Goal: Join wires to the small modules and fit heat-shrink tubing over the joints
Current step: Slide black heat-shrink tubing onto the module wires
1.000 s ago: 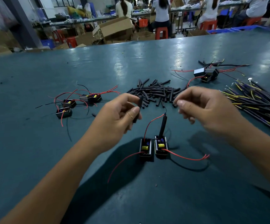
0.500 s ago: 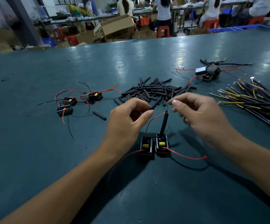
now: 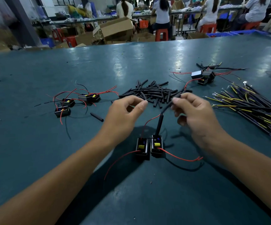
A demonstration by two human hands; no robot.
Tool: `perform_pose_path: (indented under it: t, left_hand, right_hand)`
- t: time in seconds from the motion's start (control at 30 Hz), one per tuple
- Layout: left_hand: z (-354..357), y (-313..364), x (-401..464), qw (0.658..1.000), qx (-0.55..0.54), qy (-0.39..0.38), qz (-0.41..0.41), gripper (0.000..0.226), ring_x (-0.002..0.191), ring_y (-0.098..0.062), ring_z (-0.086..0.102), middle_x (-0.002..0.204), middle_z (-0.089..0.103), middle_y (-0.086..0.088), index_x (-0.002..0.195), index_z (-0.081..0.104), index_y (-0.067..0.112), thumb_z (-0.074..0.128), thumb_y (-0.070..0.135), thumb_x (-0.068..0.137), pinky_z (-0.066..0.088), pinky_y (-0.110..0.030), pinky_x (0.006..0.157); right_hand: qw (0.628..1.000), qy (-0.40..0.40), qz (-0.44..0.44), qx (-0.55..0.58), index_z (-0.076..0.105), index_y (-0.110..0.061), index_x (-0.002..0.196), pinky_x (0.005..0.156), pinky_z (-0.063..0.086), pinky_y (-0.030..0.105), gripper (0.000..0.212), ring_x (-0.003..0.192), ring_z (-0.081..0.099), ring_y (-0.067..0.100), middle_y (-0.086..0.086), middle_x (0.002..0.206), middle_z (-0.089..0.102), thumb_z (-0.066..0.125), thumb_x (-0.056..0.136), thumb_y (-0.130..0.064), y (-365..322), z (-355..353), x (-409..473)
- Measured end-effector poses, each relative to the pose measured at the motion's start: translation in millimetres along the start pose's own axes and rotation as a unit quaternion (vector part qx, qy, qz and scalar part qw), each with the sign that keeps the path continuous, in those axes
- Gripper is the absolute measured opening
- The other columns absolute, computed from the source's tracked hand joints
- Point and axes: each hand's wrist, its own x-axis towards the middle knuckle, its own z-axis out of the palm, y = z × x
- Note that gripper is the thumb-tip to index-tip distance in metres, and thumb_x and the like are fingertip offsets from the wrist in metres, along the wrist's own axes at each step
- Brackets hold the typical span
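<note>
Modules: two side by side. Right hand pinches one black tube; left hand pinched, contents unclear.

We see teal-green table, glossy with pale glare patches. Our two modules: black cases, yellow parts inside, blue specks, red leads. Heat-shrink pile: matte black throughout. Wire bundle on right: black striped with yellow, some purple. Far stools: orange-red. Cardboard boxes: brown.
</note>
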Motion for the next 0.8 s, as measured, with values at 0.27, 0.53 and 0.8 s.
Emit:
perform_pose_path:
  t: [0.27,0.53,0.8]
  left_hand:
    - [4.3,17.7,15.2,0.968,0.005,-0.198,-0.153,0.030,0.047,-0.004,0.042,0.060,0.069,0.013,0.090,0.081,0.016,0.062,0.038,0.098,0.034,-0.011,0.045]
    - [16.3,5.5,1.5,0.969,-0.097,-0.157,-0.164,0.016,0.061,-0.013,0.043,0.069,0.064,-0.002,0.091,0.082,0.026,0.068,0.033,0.094,0.037,-0.022,0.057]
    - [26.7,4.8,-4.6,0.970,-0.178,-0.093,-0.139,0.015,0.053,-0.007,0.049,0.075,0.075,0.002,0.088,0.080,0.018,0.068,0.020,0.095,0.041,-0.017,0.050]
  right_hand:
    - [0.986,-0.043,0.066,-0.145,0.061,-0.013,0.068,0.036,0.034,0.020,0.022,0.043,0.050,0.013,0.000,0.056,0.063,0.063,0.089,-0.010,6.1,-8.1,0.8]
    - [0.975,-0.123,0.012,-0.184,0.068,-0.013,0.077,0.045,0.043,0.029,0.014,0.052,0.054,0.019,0.020,0.069,0.065,0.070,0.089,-0.020,11.9,-7.1,-2.5]
    - [0.943,-0.125,-0.097,-0.292,0.068,-0.022,0.078,0.059,0.054,0.033,0.011,0.054,0.059,0.005,-0.007,0.064,0.067,0.070,0.089,-0.021,11.9,-11.1,-3.4]
